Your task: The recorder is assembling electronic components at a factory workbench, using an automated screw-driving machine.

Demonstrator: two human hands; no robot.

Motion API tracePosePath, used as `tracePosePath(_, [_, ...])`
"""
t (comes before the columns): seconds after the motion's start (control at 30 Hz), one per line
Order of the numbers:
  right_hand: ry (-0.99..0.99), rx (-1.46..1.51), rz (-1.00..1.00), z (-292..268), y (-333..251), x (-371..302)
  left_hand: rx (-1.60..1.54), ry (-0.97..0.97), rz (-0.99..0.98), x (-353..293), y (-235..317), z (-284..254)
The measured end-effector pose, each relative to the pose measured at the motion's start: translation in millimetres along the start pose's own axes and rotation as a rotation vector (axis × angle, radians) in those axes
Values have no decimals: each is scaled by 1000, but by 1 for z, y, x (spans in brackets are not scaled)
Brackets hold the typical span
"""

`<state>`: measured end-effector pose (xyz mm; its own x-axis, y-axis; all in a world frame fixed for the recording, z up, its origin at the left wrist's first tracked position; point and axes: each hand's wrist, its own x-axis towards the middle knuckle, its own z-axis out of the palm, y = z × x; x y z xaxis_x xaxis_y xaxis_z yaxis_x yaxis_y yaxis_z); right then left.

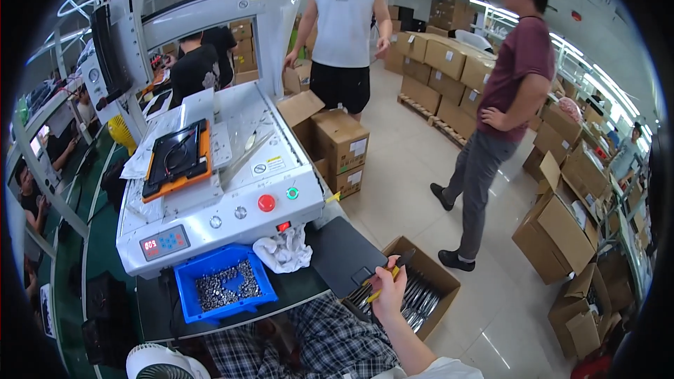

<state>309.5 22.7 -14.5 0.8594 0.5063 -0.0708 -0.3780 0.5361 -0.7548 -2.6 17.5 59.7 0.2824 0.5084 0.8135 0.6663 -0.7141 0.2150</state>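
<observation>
My right hand (387, 293) is closed around yellow-handled pliers (373, 295), whose dark jaws point up and to the right. Beside it is a flat dark panel (345, 249) that overhangs the table's right edge; whether my fingers touch it, I cannot tell. Just below that hand, an open cardboard box (442, 302) holds many thin metallic pieces on edge. My left hand does not show. On the table, left of the panel, a blue bin (265, 295) contains small metal parts, and a crumpled white cloth (284, 250) lies beside it.
A white benchtop machine (232, 219) with buttons carries an orange fixture (205, 158) holding a black panel. Cartons (340, 142) stand behind it. Two people (344, 28) (502, 98) stand on the floor ahead. A white fan (161, 363) is at the lower left.
</observation>
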Motion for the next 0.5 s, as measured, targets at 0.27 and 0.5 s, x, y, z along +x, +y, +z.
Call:
tracePosePath(0.27, [10, 94, -306, 13, -27, -13, -381, -382, 163, 24, 43, 100])
tracePosePath(0.5, [-124, 169, -391, 20, -65, -79, -410, -411, 252, 38, 83, 123])
